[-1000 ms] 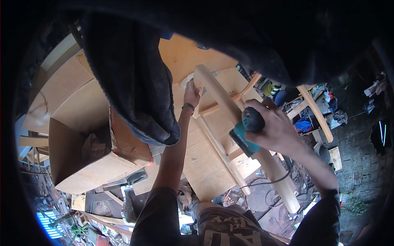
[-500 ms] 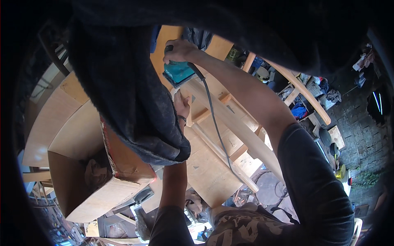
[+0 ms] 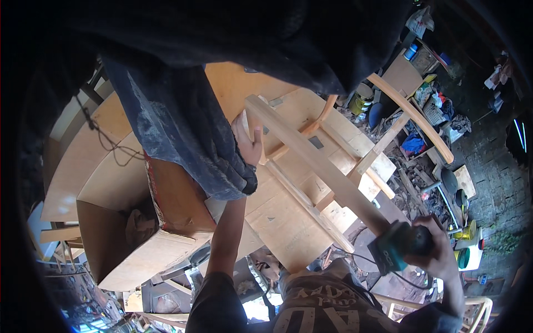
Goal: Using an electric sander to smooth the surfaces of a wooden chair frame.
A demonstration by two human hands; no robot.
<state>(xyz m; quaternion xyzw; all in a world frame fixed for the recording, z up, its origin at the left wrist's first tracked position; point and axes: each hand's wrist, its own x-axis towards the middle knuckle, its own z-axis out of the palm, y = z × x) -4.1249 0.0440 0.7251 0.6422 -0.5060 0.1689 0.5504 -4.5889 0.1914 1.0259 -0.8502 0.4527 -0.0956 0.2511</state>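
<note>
My right hand [image 3: 438,252] is wrapped round a teal power sander [image 3: 391,250]. The sander is at the near right end of a long, slightly curved wooden rail [image 3: 313,152], and its cord trails below it. At the rail's far end, my left hand [image 3: 248,145] lies alongside the wood, fingers stretched and thumb apart. Dark blue cloth [image 3: 183,133] hangs over part of the left forearm. The rail belongs to, or lies over, a wooden chair-like frame [image 3: 333,197] resting on plywood sheets; I cannot tell which.
To the left stands an open cardboard box [image 3: 180,194] with something brown inside. A curved wooden leg piece [image 3: 416,119] rises at the right. Beyond it lie buckets [image 3: 362,100], a blue bag [image 3: 413,143] and scraps before a dark block wall [image 3: 494,172].
My right hand has carried the sander from the rail's far end to its near right end. The left hand stays near the far end. The hanging cloth has shifted.
</note>
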